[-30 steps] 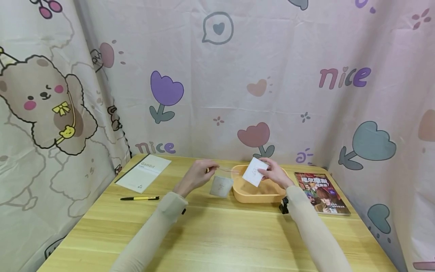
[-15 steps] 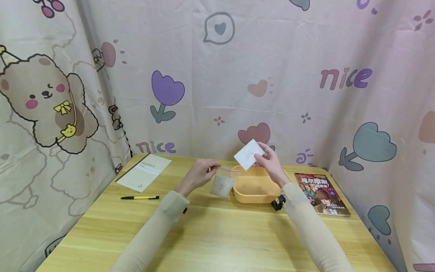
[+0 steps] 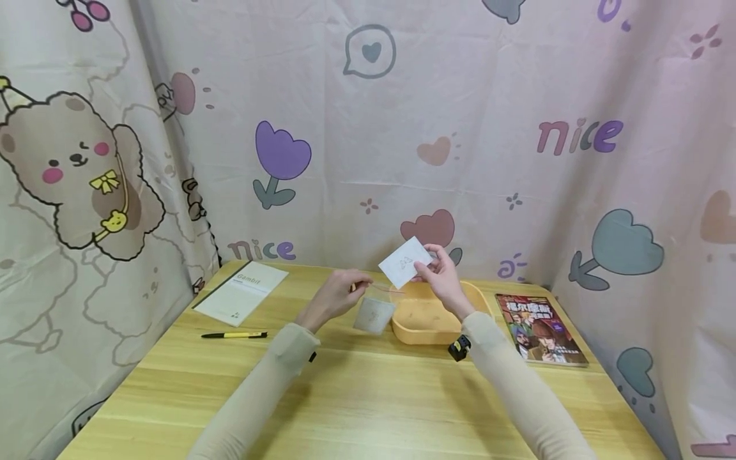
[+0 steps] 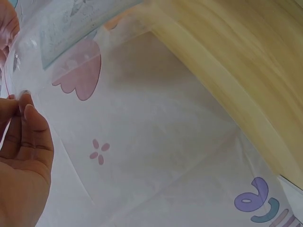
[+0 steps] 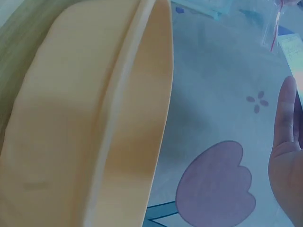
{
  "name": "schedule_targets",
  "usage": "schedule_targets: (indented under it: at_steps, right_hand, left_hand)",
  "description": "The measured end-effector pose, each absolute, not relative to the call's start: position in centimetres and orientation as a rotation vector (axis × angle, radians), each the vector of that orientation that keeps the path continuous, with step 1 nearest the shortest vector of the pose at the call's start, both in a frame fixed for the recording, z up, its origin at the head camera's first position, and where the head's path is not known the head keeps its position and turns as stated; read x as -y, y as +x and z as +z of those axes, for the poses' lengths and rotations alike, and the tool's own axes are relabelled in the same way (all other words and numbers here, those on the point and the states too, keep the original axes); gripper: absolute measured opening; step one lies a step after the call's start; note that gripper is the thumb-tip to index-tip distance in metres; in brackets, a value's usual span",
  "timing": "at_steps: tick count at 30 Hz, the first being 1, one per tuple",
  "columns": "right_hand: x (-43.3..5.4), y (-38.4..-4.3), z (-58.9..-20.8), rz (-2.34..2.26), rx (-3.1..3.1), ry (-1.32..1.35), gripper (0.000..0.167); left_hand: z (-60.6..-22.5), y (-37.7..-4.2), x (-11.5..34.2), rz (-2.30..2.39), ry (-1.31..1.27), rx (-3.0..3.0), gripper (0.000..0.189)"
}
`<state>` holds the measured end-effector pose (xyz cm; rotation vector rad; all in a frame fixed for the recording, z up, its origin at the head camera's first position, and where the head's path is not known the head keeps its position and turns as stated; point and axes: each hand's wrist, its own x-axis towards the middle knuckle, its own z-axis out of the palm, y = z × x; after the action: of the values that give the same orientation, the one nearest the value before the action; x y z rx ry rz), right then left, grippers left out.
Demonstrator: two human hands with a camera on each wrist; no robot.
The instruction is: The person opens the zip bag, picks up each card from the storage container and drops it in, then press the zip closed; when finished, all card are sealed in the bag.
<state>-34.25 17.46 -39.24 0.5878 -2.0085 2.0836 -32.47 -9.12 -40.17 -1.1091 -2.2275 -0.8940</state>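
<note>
My left hand (image 3: 336, 295) pinches the top edge of a clear zip bag (image 3: 374, 315) with a red line along its opening. A whitish square with faint markings shows inside the bag, which hangs left of the tub. In the left wrist view, the see-through bag (image 4: 80, 33) stretches away from the fingertips of my left hand (image 4: 26, 161). Between thumb and fingers my right hand (image 3: 444, 280) holds a white square card (image 3: 404, 262) with a small drawing, tilted above the yellow tub (image 3: 437, 337). Part of the card (image 5: 294, 56) appears in the right wrist view.
A white "Gambit" notebook (image 3: 241, 294) lies at the table's back left, with a yellow and black pen (image 3: 234, 335) in front of it. An illustrated book (image 3: 540, 329) lies right of the tub. A printed curtain (image 3: 356, 140) hangs behind the table (image 3: 368, 396).
My right hand has lifted the card up from the tub's opening and carried it left toward the bag. The left hand and bag have stayed nearly in place.
</note>
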Motion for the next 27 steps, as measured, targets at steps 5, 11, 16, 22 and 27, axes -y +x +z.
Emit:
schedule_targets:
  at_steps: [5, 11, 16, 22, 27]
  right_hand:
    - [-17.0, -34.2, -39.6, 2.034, 2.051, 0.639, 0.037]
    - [-17.0, -34.2, -39.6, 1.928, 2.161, 0.717, 0.032]
    - [-16.9, -34.0, -39.5, 1.799, 2.278, 0.729, 0.034]
    - [-16.6, -33.2, -38.7, 1.709, 2.392, 0.739, 0.032]
    - [-16.1, -31.7, -37.5, 1.651, 2.440, 0.794, 0.026]
  left_hand:
    - [-40.3, -32.5, 9.1, -0.888, -1.098, 2.230, 0.014]
    - [-40.3, -32.6, 8.9, -0.890, -1.069, 2.229, 0.014]
    - [-40.2, -32.5, 8.9, -0.896, -1.058, 2.219, 0.013]
    - [-40.1, -32.4, 8.9, -0.900, -1.038, 2.221, 0.014]
    - [-40.1, -32.4, 8.8, -0.887, -1.027, 2.221, 0.014]
